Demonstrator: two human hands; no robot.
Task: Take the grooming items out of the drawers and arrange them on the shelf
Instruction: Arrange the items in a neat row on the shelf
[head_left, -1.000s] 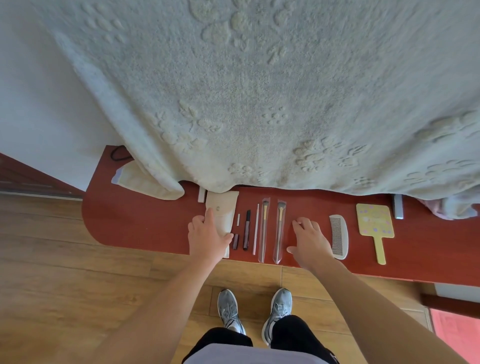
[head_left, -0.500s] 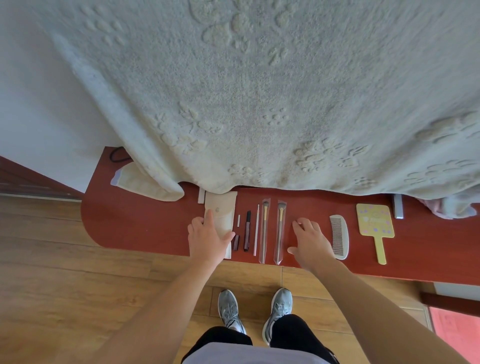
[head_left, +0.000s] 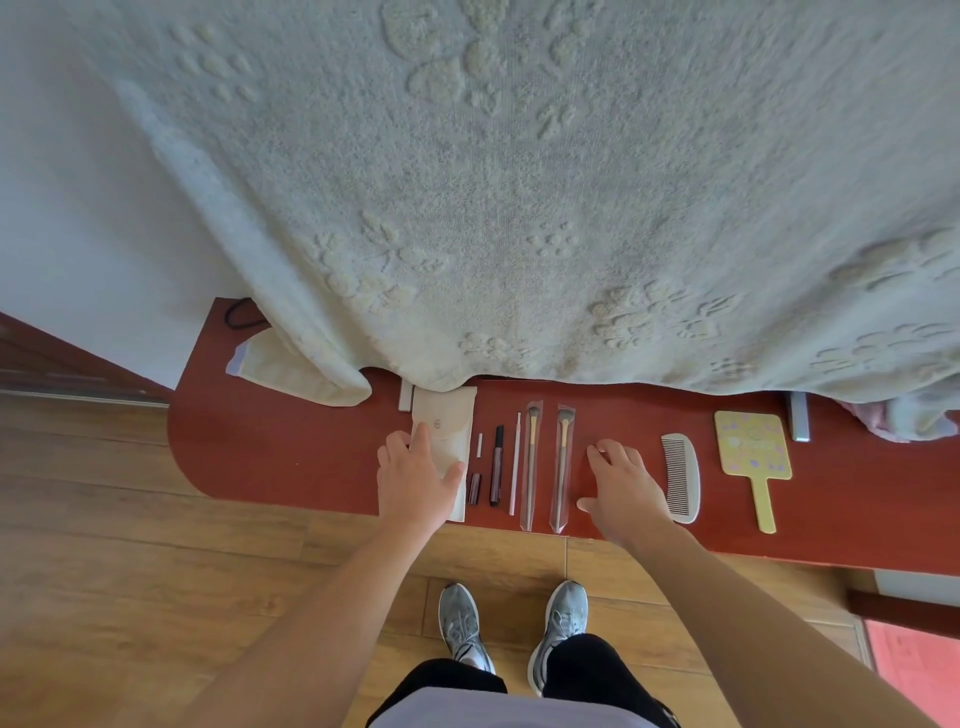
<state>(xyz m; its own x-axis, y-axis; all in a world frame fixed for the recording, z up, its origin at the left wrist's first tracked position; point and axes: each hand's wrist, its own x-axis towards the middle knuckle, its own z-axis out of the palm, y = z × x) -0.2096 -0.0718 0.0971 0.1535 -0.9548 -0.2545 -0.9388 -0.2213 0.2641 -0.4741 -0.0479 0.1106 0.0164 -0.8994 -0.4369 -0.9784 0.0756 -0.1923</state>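
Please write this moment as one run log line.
left hand: rests on pouch | right hand: rests on shelf | comb, mirror: laid out

Left hand (head_left: 415, 480): palm down, fingers (head_left: 422, 439) extended and relaxed, thumb splayed to their right. Right hand (head_left: 626, 486): palm down, fingers (head_left: 608, 448) slightly bent, thumb splayed to their left. Both forearms bare, reaching forward.

Rests L hand (head_left: 415, 483) flat on beige pouch (head_left: 451, 422), R hand (head_left: 621, 483) on red shelf (head_left: 291, 447) betw. bagged brushes (head_left: 559, 462) & white comb (head_left: 681, 478); yellow mirror (head_left: 753, 451) further R, blanket (head_left: 519, 208) overhead.
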